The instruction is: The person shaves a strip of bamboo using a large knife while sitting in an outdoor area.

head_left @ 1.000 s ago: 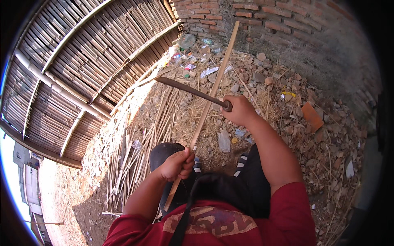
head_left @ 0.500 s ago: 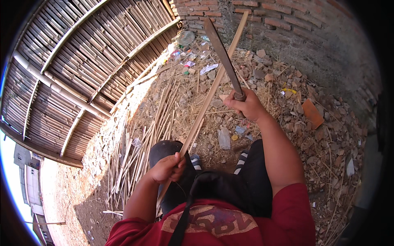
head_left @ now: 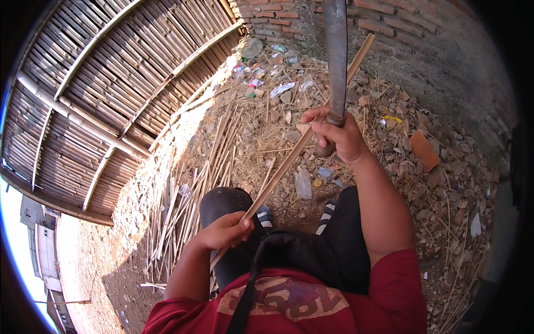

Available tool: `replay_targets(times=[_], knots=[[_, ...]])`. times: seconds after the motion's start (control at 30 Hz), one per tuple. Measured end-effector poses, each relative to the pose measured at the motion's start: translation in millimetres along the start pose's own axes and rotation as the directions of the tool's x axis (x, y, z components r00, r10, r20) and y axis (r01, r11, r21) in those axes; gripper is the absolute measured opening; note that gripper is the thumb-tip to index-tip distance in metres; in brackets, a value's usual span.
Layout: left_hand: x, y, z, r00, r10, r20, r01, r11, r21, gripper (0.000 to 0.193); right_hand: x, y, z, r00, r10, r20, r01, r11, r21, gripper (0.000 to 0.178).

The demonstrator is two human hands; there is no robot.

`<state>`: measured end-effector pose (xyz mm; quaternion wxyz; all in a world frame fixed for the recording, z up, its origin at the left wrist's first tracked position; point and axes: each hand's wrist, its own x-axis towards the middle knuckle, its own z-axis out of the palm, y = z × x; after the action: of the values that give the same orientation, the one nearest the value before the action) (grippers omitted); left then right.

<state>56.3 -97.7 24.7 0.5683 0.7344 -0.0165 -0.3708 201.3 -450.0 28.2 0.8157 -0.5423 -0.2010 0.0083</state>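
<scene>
My left hand [head_left: 225, 229] is closed around the lower part of a long split bamboo strip [head_left: 283, 168], beside my left knee. The strip slants up and away to the right, its far end reaching in front of the brick wall. In my right hand [head_left: 346, 140] is the handle of a machete [head_left: 337, 61], its long dark blade pointing up and away. The strip passes behind the blade and right by the fingers of that hand. Whether those fingers touch the strip, I cannot tell for sure.
Several thin bamboo strips [head_left: 214, 161] lie in a loose pile at the left. A slatted bamboo panel [head_left: 139, 72] rises beyond them. Rubble, dry fibres and litter cover the ground before the brick wall [head_left: 400, 33]. An orange tile piece [head_left: 424, 151] lies at the right.
The machete has swung from leaning left to nearly upright, its blade turned. The strip's far end has shifted right and now lies by my right hand. My left hand keeps its grip.
</scene>
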Motion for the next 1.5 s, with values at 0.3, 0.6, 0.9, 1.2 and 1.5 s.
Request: replay_targets(times=[0.3,0.6,0.9,1.2,1.5], knots=[[3.4,8.9,33.3,0.742,0.461,-0.487,-0.01,0.734,0.679,0.036,-0.3,1.6,15.4,0.994,0.087,-0.072,-0.098,0.98,-0.174,0.034],[0.7,6.9,18.9,0.761,0.376,-0.528,-0.041,0.841,0.539,0.033,-6.5,-5.7,22.8,0.963,-0.23,-0.14,0.07,0.716,-0.695,0.039],[-25.2,-23.8,-12.5,0.796,0.29,-0.531,0.075,0.824,0.562,0.047,-13.8,32.4,72.2,0.935,0.237,0.265,0.14,0.44,-0.887,0.034],[-72.5,-62.2,-4.2,0.756,0.192,-0.626,0.277,0.773,0.571,0.044,-12.8,70.4,111.3,0.825,0.479,0.3,0.172,0.292,-0.941,0.025],[-75.9,-79.6,-11.6,0.763,0.146,-0.63,0.294,0.789,0.539,0.042,-2.5,98.7,93.1,0.826,0.537,0.174,0.01,0.293,-0.956,0.027]])
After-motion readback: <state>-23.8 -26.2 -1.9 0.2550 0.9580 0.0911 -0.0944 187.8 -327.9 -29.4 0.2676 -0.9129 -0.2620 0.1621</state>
